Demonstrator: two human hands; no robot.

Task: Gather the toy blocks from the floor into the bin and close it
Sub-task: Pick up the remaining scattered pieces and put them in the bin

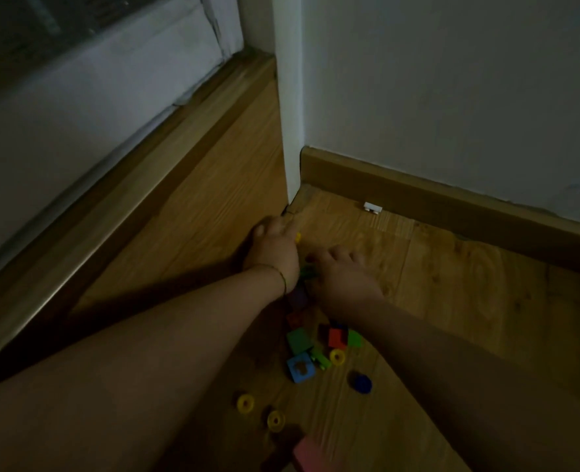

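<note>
Down in the floor (452,301) corner, both hands reach forward, palms down. Left hand (275,250) lies against the wooden side panel, fingers curled by a yellow piece (298,237); whether it grips is unclear. Right hand (341,277) hovers with fingers spread just beside green blocks (307,272) between the two hands. More blocks (300,340) and yellow rings (246,402) lie nearer the person, between the forearms. No bin is visible.

smooth wood-grain floor (452,301) and skirting (452,206), matt painted wall (452,97), glossy plastic-looking blocks (300,367).
</note>
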